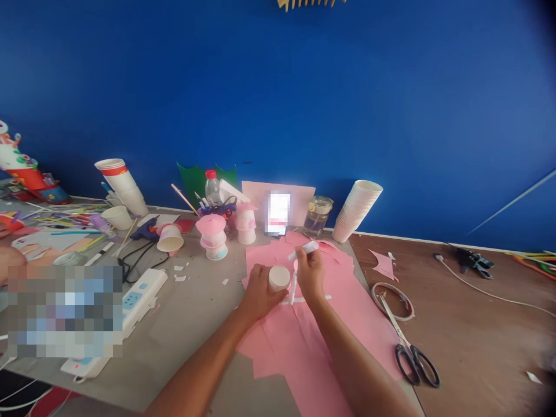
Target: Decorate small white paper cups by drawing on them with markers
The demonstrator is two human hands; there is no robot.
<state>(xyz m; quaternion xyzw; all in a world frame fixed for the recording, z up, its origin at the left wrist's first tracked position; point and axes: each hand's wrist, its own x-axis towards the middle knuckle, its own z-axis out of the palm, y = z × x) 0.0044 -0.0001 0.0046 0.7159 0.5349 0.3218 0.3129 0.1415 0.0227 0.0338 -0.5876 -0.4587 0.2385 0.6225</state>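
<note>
Blue wall [278,92] behind, left hand [259,289] around white cup [279,279], right hand [311,273] around small white piece [305,250]

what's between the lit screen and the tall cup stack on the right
In the head view, a glass jar stands between the lit screen and the cup stack.

A deep blue wall [278,104] fills the background — a yellow toothed shape [310,4] at its top, a thin pale line [512,200] slanting across its lower right. Below the wall lie a grey tabletop [186,324] and a brown surface [473,341]; soft light pales the wall's right side.
</note>
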